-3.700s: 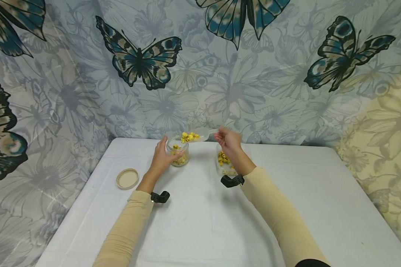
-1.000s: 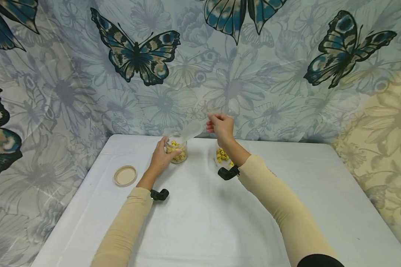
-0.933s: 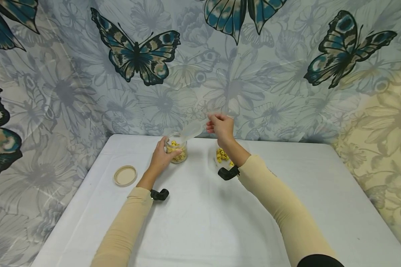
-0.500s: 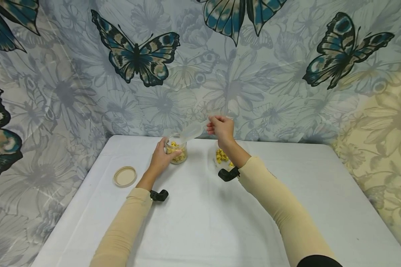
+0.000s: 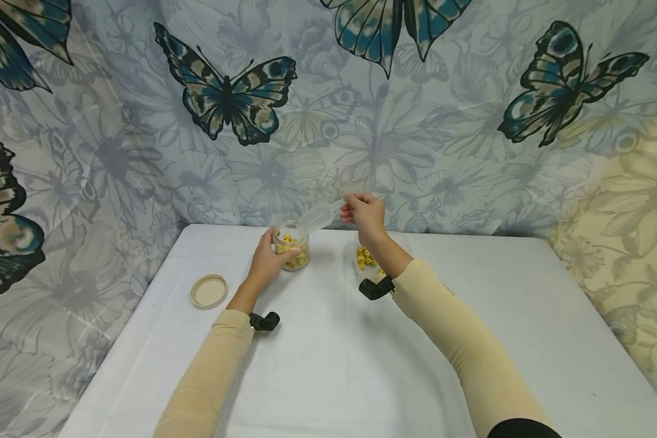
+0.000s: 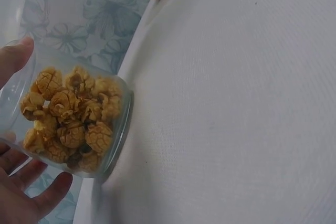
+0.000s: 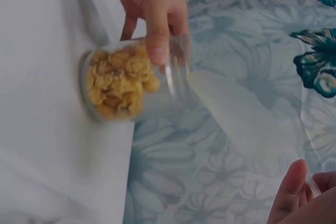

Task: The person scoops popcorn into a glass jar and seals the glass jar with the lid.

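A clear glass jar, partly filled with caramel popcorn, stands upright near the table's back edge. My left hand grips it from the left side, fingers and thumb round the glass. Higher and to the right, my right hand pinches the handle of a translucent white scoop. The scoop slopes down to the left, its tip right at the jar's mouth, and no popcorn shows on it. Behind my right wrist sits a clear plastic container with more popcorn, partly hidden by the forearm.
A round cream-coloured lid lies on the white tablecloth, left of the jar. A fabric backdrop with flowers and butterflies rises directly behind the table. Black camera mounts sit on both wrists.
Since the oldest frame, my right hand has risen and tipped the scoop toward the jar, and the popcorn on it is gone. Over the last second both hands hold nearly the same pose.
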Demonstrator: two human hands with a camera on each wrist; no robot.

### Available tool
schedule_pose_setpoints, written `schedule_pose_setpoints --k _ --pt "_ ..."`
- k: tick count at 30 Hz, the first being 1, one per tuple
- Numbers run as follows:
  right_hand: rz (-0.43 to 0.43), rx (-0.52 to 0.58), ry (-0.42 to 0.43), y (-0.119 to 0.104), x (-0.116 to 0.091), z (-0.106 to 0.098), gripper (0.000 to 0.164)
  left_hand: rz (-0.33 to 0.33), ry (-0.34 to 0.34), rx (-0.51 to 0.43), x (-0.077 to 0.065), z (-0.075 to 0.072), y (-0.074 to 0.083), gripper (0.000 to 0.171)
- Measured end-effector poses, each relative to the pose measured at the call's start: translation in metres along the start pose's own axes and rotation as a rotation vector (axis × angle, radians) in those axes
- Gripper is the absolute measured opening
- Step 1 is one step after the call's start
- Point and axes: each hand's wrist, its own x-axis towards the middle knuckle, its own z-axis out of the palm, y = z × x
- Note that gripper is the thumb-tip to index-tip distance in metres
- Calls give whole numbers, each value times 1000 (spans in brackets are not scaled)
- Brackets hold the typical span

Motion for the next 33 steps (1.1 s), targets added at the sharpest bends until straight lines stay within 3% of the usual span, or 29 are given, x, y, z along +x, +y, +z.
schedule_pose_setpoints --k 11,20,33 --pt "52 58 -24 4 2 -8 12 -3 -4 -53 -2 3 -3 98" --pt "51 116 -52 2 5 -17 34 13 -11 -50 2 -1 1 97" --pt "31 170 -49 -4 6 -43 32 13 -17 -28 5 -2 3 98"
